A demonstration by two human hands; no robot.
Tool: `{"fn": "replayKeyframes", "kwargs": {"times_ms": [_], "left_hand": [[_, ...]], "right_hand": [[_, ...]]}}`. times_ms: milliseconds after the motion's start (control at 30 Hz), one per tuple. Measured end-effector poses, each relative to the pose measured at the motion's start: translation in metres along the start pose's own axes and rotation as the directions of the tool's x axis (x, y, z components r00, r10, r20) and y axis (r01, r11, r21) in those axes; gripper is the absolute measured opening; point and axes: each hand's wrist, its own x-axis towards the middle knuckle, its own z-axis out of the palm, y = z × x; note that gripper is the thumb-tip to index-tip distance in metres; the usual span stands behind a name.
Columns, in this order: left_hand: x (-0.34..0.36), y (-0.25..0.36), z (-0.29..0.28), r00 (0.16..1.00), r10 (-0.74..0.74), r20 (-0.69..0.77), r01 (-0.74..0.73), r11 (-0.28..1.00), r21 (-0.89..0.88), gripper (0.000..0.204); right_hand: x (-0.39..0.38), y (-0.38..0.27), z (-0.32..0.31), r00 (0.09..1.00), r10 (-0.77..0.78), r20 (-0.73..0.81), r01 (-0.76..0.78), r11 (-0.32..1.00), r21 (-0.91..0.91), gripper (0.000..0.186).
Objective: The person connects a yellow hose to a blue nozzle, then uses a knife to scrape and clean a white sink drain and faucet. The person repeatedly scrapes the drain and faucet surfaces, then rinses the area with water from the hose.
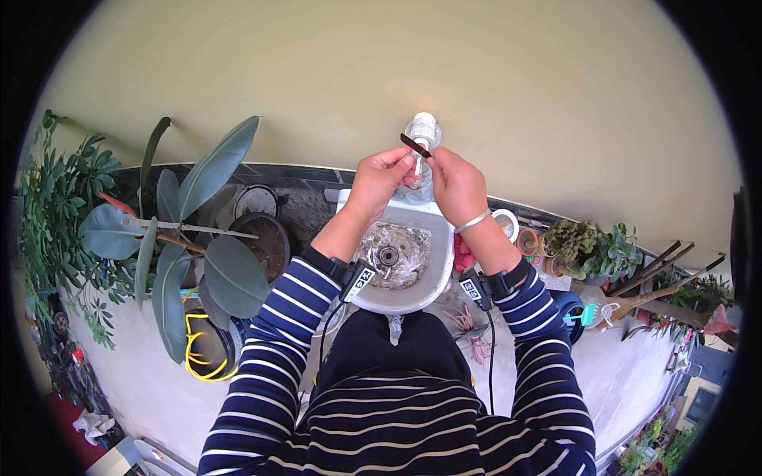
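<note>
A white tap fitting [424,125] on the wall sits above a white, dirt-streaked basin [430,258]. My right hand [459,184] pinches a dark, narrow strip [414,143] that crosses the front of the fitting. My left hand [377,181] is closed at a small white piece below the strip, its fingertips close to those of my right hand; exactly what it grips is unclear. Part of the fitting is hidden behind my fingers and the strip.
A large-leaved plant [222,170], dark pots [266,246] and yellow tubing [194,357] stand at left. At right are small pots [528,240], a blue container with a turquoise tool [583,316], and wooden sticks [667,293]. A wall [397,55] rises behind the basin.
</note>
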Motion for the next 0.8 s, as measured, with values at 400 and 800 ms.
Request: {"fn": "replayKeyframes", "kwargs": {"times_ms": [400,800], "left_hand": [[0.003,-0.019,0.003,0.994,0.104,-0.041,-0.102,0.994,0.046,0.034],[-0.021,-0.017,0.008,0.986,0.162,0.04,-0.159,0.985,-0.064,0.036]], "right_hand": [[0.015,-0.007,-0.018,0.983,0.003,0.184,0.018,0.994,-0.111,0.01],[0.024,-0.01,-0.033,0.935,-0.053,0.35,0.112,0.982,-0.153,0.011]]}}
